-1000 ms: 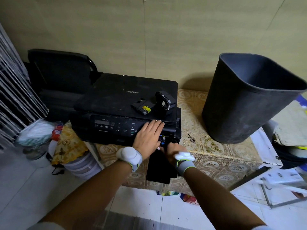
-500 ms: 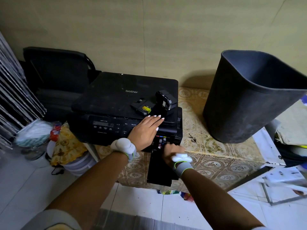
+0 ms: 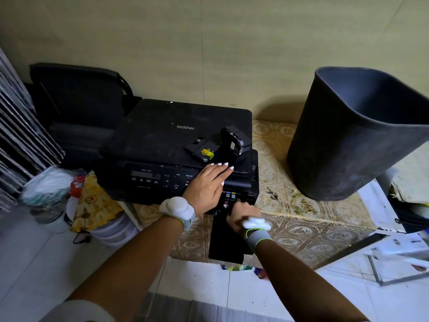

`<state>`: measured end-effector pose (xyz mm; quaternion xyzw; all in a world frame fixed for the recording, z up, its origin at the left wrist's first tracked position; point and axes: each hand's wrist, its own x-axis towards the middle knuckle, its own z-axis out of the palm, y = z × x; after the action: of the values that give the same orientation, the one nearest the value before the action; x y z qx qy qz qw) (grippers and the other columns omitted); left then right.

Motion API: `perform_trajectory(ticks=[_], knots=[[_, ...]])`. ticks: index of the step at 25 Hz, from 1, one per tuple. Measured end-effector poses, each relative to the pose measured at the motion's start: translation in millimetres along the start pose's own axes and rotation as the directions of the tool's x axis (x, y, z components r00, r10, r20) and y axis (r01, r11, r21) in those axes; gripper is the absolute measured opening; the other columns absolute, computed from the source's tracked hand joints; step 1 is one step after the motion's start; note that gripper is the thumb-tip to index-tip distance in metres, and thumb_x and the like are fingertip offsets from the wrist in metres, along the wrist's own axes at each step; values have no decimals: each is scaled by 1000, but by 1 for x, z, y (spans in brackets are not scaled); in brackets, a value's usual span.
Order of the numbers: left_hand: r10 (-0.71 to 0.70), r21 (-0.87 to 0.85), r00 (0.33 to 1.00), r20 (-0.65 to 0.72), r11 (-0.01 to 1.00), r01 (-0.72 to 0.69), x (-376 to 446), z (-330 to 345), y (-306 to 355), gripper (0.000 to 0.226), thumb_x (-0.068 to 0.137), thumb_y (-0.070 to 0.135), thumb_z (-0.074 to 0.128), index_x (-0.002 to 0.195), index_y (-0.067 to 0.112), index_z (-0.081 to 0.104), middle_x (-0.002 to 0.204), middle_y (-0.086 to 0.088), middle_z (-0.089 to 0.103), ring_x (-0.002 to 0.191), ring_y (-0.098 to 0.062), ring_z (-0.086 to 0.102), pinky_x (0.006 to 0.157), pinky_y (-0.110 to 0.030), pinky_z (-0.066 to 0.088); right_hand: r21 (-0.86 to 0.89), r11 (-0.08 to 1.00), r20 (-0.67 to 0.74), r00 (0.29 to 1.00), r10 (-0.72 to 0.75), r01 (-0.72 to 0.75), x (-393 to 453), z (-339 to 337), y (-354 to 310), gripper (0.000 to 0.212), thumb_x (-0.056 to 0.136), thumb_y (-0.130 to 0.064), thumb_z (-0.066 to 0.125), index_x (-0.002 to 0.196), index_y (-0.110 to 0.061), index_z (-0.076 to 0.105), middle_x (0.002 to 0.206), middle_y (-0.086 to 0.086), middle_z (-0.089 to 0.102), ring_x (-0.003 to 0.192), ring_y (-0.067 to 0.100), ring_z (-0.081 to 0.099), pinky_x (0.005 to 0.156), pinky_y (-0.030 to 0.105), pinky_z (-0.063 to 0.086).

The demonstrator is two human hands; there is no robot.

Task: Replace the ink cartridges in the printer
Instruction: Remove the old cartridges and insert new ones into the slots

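right hand, nearest, at about 5 o'clock of the printer: fingers curled in at the open cartridge bay on the printer's front right corner. they seem to pinch something in a slot, but what lies between them is hidden; cannot tell for sure. the bay door hangs open and down below the hand.

left hand just beyond, laid flat on the control panel, fingers straight and together, holding nothing, tips reaching the lid's front edge. judged: bracing the printer.

coloured tabs show in the bay just above the right hand.

further back, on the lid at 1 o'clock of the left hand: one cartridge with yellow label lying flat, one black cartridge standing upright just beside it, apart.

handling, judged: cartridges are small, light, rigid plastic shells, smooth. take by the outer end or side walls, pull straight along the slot; twisting could jam it or strain the latch. possible ink smear at the port.

printer sits on a patterned surface. dark bin at 3 o'clock, well apart.
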<state>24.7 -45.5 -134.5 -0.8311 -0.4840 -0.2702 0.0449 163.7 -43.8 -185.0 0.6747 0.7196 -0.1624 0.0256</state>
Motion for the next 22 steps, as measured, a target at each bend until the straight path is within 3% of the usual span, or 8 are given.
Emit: perform_trajectory(ticks=[14,22], knots=[[-23,27,999,49,999,22,1,-8,5,48,79,-2,59,127,-1,60,127,-17,63,117,-35,60,106,-45,45,87,995,31,999,35,-37,-2,-3,9,58,86,-57,36,103,-7,61,109,19,66,99,37,64,79,38,50],[-31,54,996,87,998,27,0,-7,6,50,81,-1,57,131,0,56,132,-16,60,122,-34,57,109,-44,41,113,993,140,989,-52,36,-4,-8,24,35,84,-31,54,112,-10,59,115,20,63,105,36,62,87,39,52]])
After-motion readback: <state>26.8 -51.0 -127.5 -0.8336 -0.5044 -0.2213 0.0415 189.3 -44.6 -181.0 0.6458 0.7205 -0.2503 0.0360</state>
